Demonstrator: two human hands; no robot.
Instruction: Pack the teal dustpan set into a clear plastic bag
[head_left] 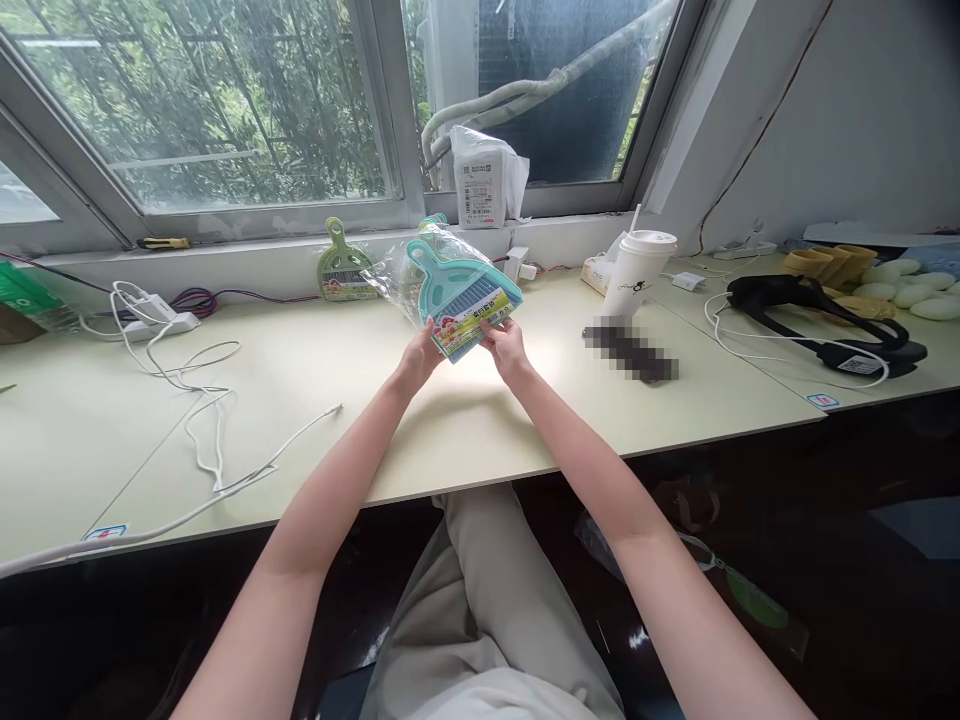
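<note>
Between my two hands is a teal dustpan and brush set in clear plastic wrap with a printed label, tilted and raised over the desk. My left hand is closed on its lower left edge, thumb on the front. My right hand pinches the lower right edge by the label. Loose clear wrap spreads from the set's upper left side. Behind it, partly hidden, another handle shows. A green dustpan and brush set leans against the wall under the window, left of my hands.
White cables and a power strip lie on the left. Right of my hands are a white paper cup with a straw, a blurred dark object and a black strapped headset. A wrapped white box stands on the sill.
</note>
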